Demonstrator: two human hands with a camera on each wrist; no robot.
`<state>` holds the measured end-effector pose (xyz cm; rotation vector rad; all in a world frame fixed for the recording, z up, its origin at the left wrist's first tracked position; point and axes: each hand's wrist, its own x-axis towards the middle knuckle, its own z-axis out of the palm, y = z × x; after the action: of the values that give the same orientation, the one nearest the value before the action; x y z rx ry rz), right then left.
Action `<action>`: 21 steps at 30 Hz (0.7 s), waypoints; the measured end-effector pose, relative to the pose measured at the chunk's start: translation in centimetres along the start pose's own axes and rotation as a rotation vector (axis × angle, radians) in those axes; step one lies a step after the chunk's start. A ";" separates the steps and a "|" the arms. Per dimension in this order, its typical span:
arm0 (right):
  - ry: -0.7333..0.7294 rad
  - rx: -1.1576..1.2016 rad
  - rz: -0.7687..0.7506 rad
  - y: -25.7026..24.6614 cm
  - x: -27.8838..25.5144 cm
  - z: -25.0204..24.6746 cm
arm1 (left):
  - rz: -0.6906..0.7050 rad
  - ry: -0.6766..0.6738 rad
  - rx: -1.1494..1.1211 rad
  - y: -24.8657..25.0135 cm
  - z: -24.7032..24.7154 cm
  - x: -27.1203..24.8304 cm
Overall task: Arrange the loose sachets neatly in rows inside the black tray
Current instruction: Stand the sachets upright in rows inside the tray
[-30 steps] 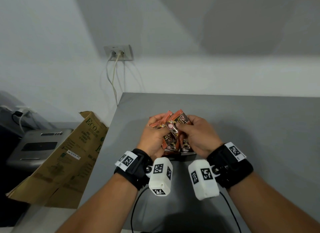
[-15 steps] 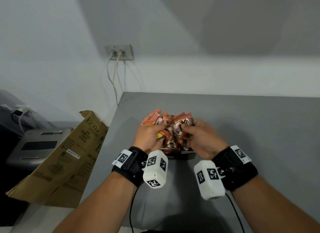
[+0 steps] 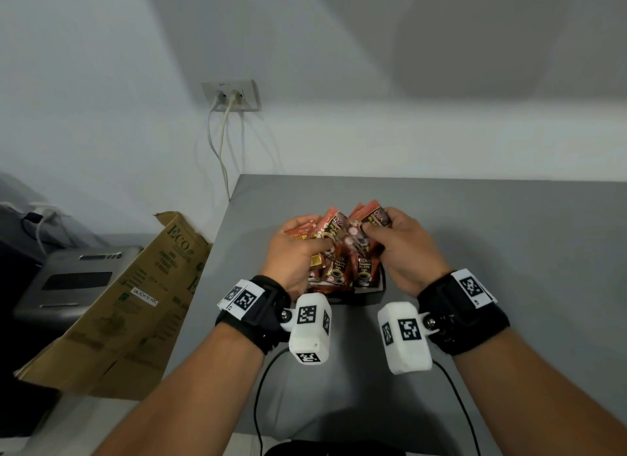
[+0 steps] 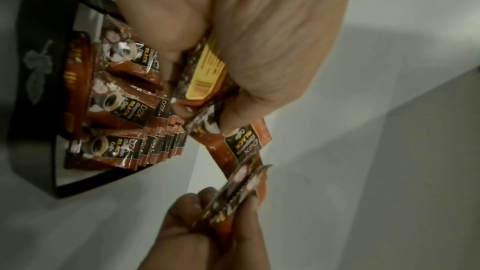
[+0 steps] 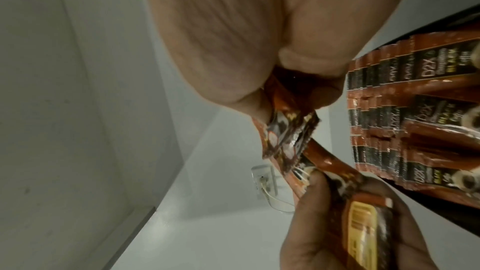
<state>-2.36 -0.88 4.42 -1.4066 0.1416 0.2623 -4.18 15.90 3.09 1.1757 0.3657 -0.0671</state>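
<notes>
Red-brown coffee sachets (image 3: 364, 268) stand packed in rows inside the black tray (image 3: 369, 294) on the grey table. Just above the tray my left hand (image 3: 298, 248) grips a loose bunch of sachets (image 3: 327, 230), one showing its yellow back (image 4: 207, 73). My right hand (image 3: 395, 240) pinches a couple of sachets (image 3: 373, 218) by their lower ends, fanned upward. In the left wrist view the rows of sachets (image 4: 124, 114) lie in the tray (image 4: 33, 130) and the right hand (image 4: 207, 223) holds its sachets (image 4: 241, 188) edge-on. The right wrist view shows the rows (image 5: 415, 110) at right.
A brown cardboard box flap (image 3: 135, 296) leans off the table's left edge beside a grey machine (image 3: 68, 286). A wall socket (image 3: 232, 95) with white cables sits behind. The grey tabletop (image 3: 509, 252) runs to the right and toward the wall. Black cables (image 3: 264, 387) trail near me.
Both hands have moved apart a little over the tray. The bunch that they held together is now split, the right hand's sachets fanned up and to the right.
</notes>
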 end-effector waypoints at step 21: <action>-0.116 0.177 0.082 1.4 -1.7 -1.2 | -0.054 0.019 0.016 -2.0 -0.6 -0.3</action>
<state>-4.34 -2.07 3.29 -1.2084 0.1238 0.3895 -5.07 15.67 1.18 1.1828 0.4145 -0.1056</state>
